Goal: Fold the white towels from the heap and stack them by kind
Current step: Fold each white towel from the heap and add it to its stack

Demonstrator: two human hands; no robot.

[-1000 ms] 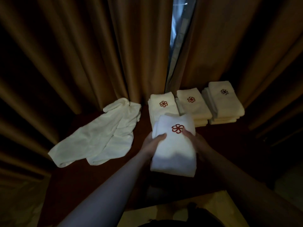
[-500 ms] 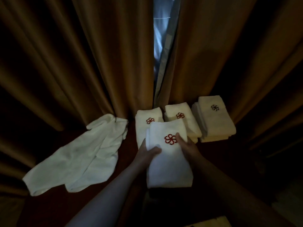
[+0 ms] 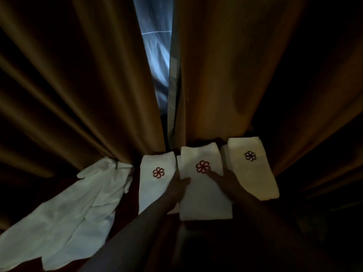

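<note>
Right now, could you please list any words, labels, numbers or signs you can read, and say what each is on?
There are no words or numbers to read.
Left folded towel: red flower emblem, no text.
Middle folded towel: red flower emblem, no text.
Right folded towel: dark flower emblem, no text.

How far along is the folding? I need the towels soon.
Done: folded stacks at left and right. In hand: the left hand and right hand hold a folded towel on the middle stack. Left: the loose towels unfolded on the table's left.
</note>
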